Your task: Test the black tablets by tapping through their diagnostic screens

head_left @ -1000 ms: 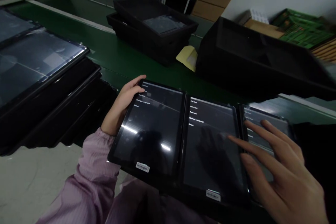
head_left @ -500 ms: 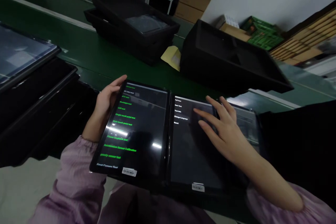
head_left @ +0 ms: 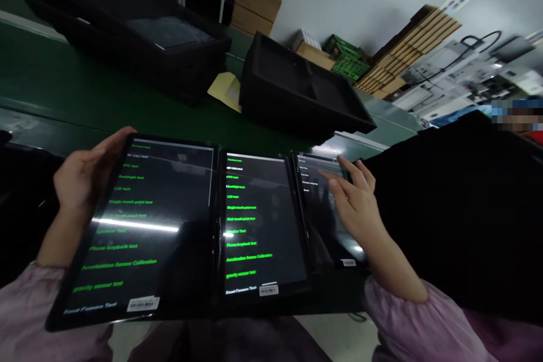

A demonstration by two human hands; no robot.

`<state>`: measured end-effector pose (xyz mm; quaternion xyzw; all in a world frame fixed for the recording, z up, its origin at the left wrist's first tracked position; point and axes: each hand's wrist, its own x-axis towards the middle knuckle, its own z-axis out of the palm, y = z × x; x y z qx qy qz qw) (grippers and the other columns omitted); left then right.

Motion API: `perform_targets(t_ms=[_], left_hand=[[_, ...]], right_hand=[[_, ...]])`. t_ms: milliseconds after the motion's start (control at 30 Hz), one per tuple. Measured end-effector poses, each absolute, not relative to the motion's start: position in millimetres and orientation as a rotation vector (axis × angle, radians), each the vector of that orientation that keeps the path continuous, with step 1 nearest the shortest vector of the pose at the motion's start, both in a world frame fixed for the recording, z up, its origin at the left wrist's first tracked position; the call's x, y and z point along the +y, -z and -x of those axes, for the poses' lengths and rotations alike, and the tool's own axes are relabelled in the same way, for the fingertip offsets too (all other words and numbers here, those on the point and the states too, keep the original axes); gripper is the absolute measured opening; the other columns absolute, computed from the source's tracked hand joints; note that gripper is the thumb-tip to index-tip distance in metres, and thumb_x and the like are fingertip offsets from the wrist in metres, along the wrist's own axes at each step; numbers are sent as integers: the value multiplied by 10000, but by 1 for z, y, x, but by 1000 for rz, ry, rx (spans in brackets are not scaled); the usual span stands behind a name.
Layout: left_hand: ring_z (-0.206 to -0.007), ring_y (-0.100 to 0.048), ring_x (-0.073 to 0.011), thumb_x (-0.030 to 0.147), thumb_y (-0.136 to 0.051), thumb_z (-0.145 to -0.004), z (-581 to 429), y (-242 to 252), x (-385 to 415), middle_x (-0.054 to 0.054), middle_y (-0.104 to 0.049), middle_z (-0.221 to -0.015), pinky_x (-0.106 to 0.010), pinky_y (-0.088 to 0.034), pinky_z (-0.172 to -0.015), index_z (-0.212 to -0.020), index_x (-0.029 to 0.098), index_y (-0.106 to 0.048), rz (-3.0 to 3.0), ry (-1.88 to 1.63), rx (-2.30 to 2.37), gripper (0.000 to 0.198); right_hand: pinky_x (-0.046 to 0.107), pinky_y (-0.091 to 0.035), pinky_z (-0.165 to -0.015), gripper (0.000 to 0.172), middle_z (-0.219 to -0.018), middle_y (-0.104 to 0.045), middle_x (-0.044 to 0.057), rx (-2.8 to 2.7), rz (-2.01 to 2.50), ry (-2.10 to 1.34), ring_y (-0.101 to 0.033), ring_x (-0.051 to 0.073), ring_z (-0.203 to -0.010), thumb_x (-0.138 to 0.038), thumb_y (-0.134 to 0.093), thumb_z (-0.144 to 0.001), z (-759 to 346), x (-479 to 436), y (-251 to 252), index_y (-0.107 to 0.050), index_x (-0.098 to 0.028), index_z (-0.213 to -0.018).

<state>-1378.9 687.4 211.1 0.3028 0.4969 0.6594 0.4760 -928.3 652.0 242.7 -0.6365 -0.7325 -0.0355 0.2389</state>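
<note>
Three tablets with dark lit screens lie side by side in front of me. My left hand [head_left: 78,178] grips the upper left edge of the left tablet [head_left: 178,263], whose screen lists mostly green test names. The middle tablet [head_left: 280,237] displays a similar green list. Over the right tablet [head_left: 324,220], which shows a short white menu, my right hand [head_left: 356,201] hovers or touches with fingers stretched and spread; contact is unclear. Small barcode labels sit at the tablets' lower edges.
Black trays [head_left: 169,70] are stacked beyond the tablets on the green bench [head_left: 38,82], one holding a tablet. Another black tray stack [head_left: 305,90] stands beside a yellow paper [head_left: 224,90]. Cardboard boxes [head_left: 257,3] and a green crate [head_left: 345,56] are farther back.
My right hand has gone from the middle tablet to the right one. The middle screen switched from a white menu to the green list. My view has turned right.
</note>
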Motion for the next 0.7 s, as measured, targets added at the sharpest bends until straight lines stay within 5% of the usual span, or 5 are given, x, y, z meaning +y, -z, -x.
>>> perform_targets(t_ms=[300,700], left_hand=[[-1553,-337,-252,381,-592,-812,1378,-218,692,100,-808,-1106,-432,-214,-1335,-972,263,-800,-515,-1524,1299,288],[-1496,-424,-347,415,-603,-747,1398,-199,696,107,-811,-1088,-554,-374,-1248,-1085,283,-745,-564,-1429,1446,389]], right_hand=[[715,-281,-1222,473,-1580,-498,66,-1985,1692,103,-245,393,-1564,-474,-358,-1089,921,661,-240,-768,-275,-1213],[719,-346,-1194,451,-1594,-495,61,-1922,1756,0,-266,393,-1557,-487,-396,-1078,913,644,-244,-763,-279,-1239]])
